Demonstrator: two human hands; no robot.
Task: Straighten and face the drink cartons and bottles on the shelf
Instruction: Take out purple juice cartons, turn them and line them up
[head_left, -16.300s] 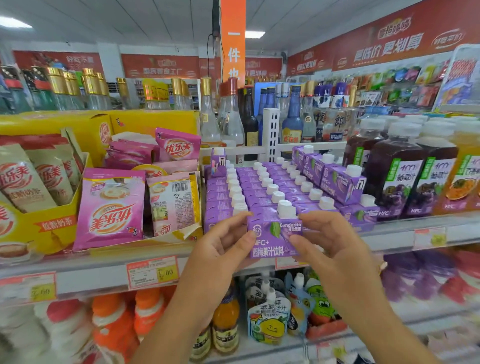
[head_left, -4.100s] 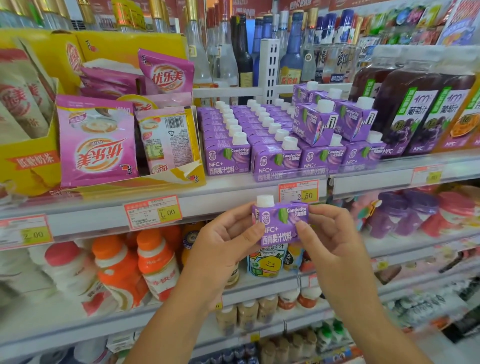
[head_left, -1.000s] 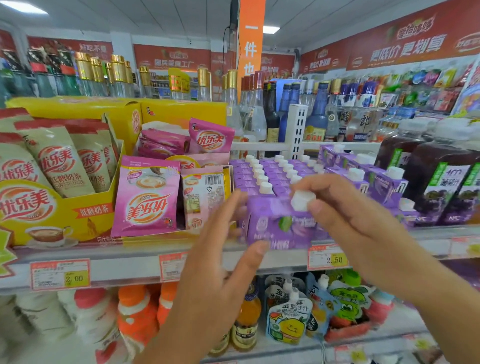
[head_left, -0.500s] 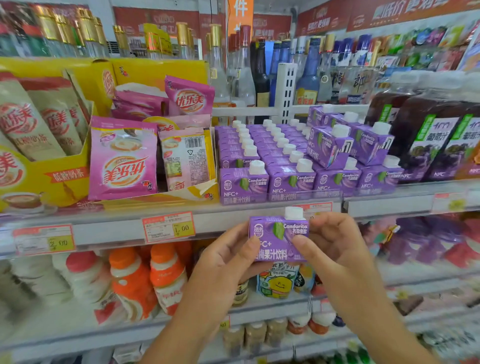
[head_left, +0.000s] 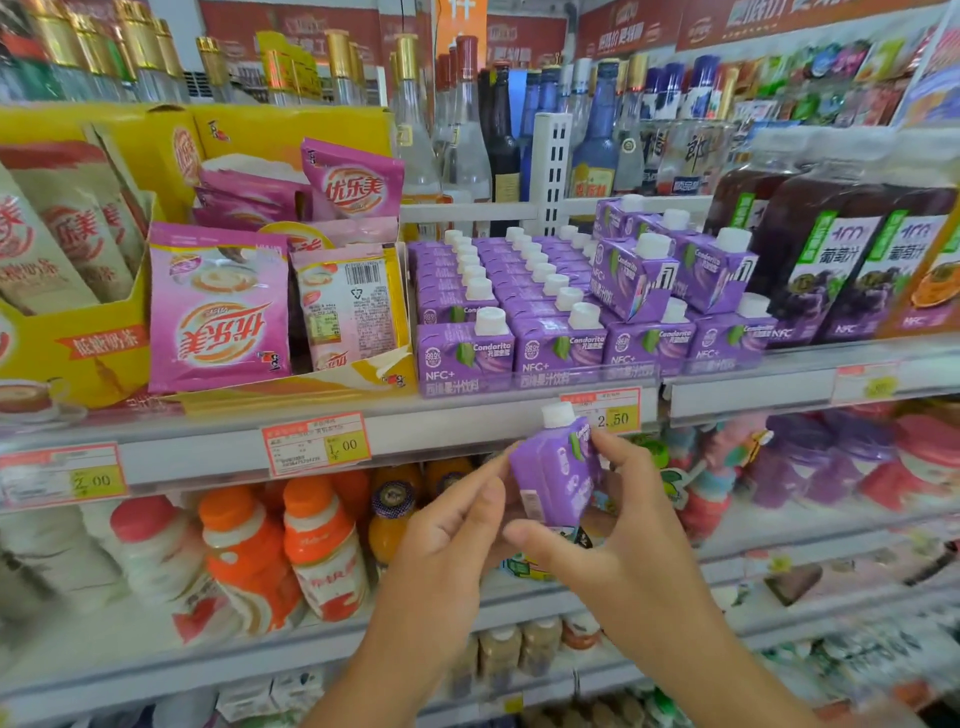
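Note:
A small purple drink carton (head_left: 556, 475) with a white cap sits between my hands, below the shelf edge, turned so a narrow side faces me. My left hand (head_left: 447, 540) pinches its left side and my right hand (head_left: 618, 525) grips its right side and bottom. On the shelf above, rows of the same purple cartons (head_left: 498, 312) stand facing forward. Two more cartons (head_left: 636, 275) lie tilted on top of the rows at the right. Dark juice bottles (head_left: 826, 260) stand further right.
Pink and beige milk-tea sachets in yellow display boxes (head_left: 218, 306) fill the shelf's left. Glass liquor bottles (head_left: 467, 130) stand behind. Price tags (head_left: 317, 441) line the shelf edge. Orange-capped bottles (head_left: 317, 551) and pouches sit on the lower shelf.
The carton in my hands has turned from label-forward to side-on and tilted, at much the same height below the shelf edge. My right thumb has moved under it.

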